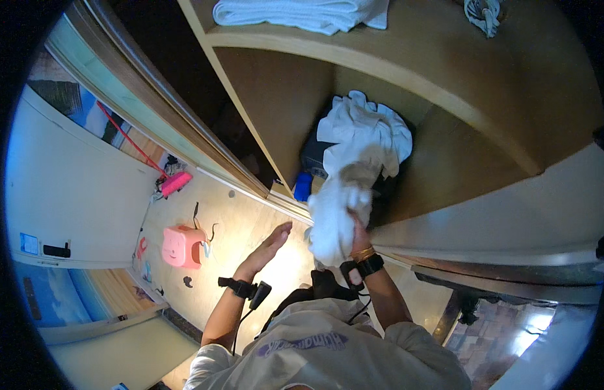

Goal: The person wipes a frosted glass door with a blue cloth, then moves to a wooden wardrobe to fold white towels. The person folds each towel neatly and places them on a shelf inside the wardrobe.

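My right hand [362,239] is closed on a white, soft-looking cloth bundle [334,224], blurred by motion; its fingers are partly hidden by it. The bundle hangs in front of a low cabinet compartment, in line with a crumpled white cloth [367,127] inside. Whether the two are one piece I cannot tell. To the left of the bundle, my left hand [266,249] is held in the air with its fingers stretched out, touching nothing. Beneath the crumpled cloth sits a dark item [313,156], mostly covered, with a small blue object [303,186] beside it.
Above the compartment, a curved wooden shelf [354,49] carries a folded white towel [302,13] and a bundled grey-white cord or cloth [482,16]. A pink stool [182,247] and a pink broom head [176,184] are on the floor at left, near a white door [74,188].
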Available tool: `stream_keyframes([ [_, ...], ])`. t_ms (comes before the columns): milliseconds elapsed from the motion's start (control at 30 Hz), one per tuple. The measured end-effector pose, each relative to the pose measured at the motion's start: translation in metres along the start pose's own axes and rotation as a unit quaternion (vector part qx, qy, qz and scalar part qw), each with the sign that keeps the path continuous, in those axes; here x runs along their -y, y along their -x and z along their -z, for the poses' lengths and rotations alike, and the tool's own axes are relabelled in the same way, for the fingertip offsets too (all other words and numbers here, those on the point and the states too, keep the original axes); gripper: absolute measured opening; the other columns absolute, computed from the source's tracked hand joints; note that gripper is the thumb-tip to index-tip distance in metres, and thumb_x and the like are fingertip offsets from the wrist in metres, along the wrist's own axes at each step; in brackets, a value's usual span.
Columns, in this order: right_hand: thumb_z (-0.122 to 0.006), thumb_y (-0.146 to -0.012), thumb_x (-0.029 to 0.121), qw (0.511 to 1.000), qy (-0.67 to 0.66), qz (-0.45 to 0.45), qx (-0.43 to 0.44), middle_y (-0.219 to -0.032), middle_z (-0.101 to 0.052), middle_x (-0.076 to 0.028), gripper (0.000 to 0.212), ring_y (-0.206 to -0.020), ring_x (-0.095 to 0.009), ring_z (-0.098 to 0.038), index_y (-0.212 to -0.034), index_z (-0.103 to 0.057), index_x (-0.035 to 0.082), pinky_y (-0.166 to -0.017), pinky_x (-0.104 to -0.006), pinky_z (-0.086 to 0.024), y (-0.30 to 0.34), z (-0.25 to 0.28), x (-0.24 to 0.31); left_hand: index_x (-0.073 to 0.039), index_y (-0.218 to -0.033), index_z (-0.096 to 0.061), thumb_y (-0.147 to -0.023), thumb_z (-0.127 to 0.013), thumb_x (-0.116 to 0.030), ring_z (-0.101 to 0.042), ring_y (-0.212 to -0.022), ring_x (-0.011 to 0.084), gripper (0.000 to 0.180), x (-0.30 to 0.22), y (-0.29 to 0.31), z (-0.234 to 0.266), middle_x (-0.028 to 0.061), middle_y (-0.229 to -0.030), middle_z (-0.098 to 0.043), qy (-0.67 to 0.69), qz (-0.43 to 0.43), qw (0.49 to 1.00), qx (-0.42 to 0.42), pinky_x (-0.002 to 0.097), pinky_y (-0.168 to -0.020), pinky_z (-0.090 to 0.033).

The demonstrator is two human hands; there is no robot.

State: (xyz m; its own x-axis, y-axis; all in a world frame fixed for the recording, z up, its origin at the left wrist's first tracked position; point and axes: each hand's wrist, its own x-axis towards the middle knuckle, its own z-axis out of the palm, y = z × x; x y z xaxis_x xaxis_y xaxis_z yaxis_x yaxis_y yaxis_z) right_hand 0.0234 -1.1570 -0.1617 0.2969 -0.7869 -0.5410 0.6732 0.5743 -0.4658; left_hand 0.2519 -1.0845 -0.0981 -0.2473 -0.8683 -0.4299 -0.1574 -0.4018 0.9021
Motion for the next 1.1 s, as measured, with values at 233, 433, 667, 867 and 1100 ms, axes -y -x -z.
stream_keyframes([
  [233, -0.060, -0.082, 0.021, 0.938, 0.271, -0.042, 0.211, -0.110, -0.054, -0.005, 0.042, -0.098, -0.014, -0.051, -0.117, -0.048, 0.002, -0.083, -0.0280, -0.043, 0.066, -0.038, -0.029, -0.005, -0.135, -0.023, -0.081, -0.019, -0.067, -0.042, -0.118, 0.0240, 0.082, 0.012, 0.015, -0.018, 0.0141, -0.130, -0.040, 0.369, 0.042, 0.928, -0.019, 0.0368, -0.098, -0.037],
  [433, -0.064, -0.079, 0.030, 0.810, 0.435, -0.055, 0.389, -0.115, -0.048, -0.012, 0.062, -0.108, -0.017, -0.044, -0.123, -0.037, -0.003, -0.093, -0.0299, -0.035, 0.108, -0.069, -0.054, -0.002, -0.110, -0.052, -0.090, -0.042, -0.041, -0.059, -0.083, 0.0198, 0.045, 0.032, 0.050, -0.006, 0.0117, -0.096, -0.060, 0.568, 0.038, 0.819, -0.076, 0.0325, -0.076, -0.049],
  [667, -0.055, -0.083, 0.030, 0.664, 0.624, 0.018, 0.411, -0.130, -0.037, -0.016, 0.061, -0.116, -0.027, -0.038, -0.128, -0.029, -0.001, -0.098, -0.0352, -0.031, 0.100, -0.031, -0.089, 0.003, -0.120, -0.041, -0.081, -0.055, -0.017, -0.056, -0.091, 0.0198, 0.046, 0.008, 0.128, 0.004, 0.0126, -0.103, -0.056, 0.340, -0.026, 0.920, -0.194, 0.0308, -0.079, -0.048],
  [867, -0.038, -0.081, 0.065, 0.944, 0.060, -0.247, 0.212, -0.137, -0.032, -0.010, 0.078, -0.121, -0.027, -0.034, -0.137, -0.025, 0.012, -0.101, -0.0371, -0.028, 0.088, -0.046, -0.129, 0.001, -0.116, -0.047, -0.073, -0.063, -0.019, -0.052, -0.091, 0.0137, 0.050, -0.002, 0.198, -0.006, 0.0071, -0.102, -0.057, 0.030, -0.033, 0.992, -0.119, 0.0278, -0.084, -0.041],
  [1100, -0.044, -0.087, 0.038, 0.926, 0.118, -0.240, 0.265, -0.119, -0.051, -0.010, 0.049, -0.105, -0.023, -0.052, -0.126, -0.040, 0.007, -0.086, -0.0385, -0.046, 0.091, -0.097, -0.138, -0.001, -0.102, -0.054, -0.081, -0.058, -0.030, -0.048, -0.093, 0.0127, 0.035, 0.045, 0.242, 0.010, 0.0066, -0.099, -0.055, -0.059, 0.034, 0.998, -0.002, 0.0287, -0.085, -0.039],
])
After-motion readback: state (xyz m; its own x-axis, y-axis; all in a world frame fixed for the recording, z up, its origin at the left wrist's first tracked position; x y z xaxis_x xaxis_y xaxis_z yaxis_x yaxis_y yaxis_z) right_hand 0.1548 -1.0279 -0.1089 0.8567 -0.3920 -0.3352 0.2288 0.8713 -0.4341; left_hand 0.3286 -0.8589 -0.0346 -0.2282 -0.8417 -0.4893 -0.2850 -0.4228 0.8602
